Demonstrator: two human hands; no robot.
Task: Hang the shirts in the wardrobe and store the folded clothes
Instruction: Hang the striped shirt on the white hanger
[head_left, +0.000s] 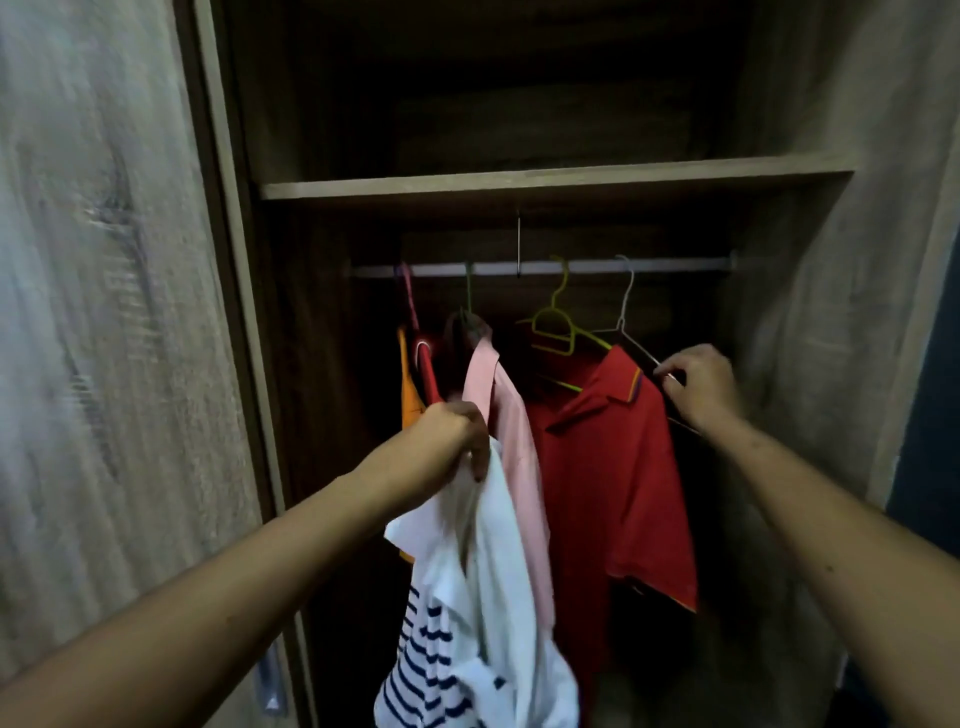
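My left hand (457, 441) grips the top of a white shirt with navy stripes (488, 613), which hangs down in front of the open wardrobe. My right hand (698, 392) pinches the right arm of a thin white wire hanger (626, 317) that hooks over the white rail (675, 265). A red polo shirt (608, 467) hangs beside that hanger, under a yellow-green hanger (556, 327). To its left a pink shirt (511, 447), a red garment (428, 376) and an orange one (409, 400) hang from the same rail.
A wooden shelf (519, 184) runs above the rail, with a dark compartment over it. The open wardrobe door (104, 312) stands close on my left, its handle (270, 680) low down. The wardrobe's right side panel (831, 312) borders the hanging space.
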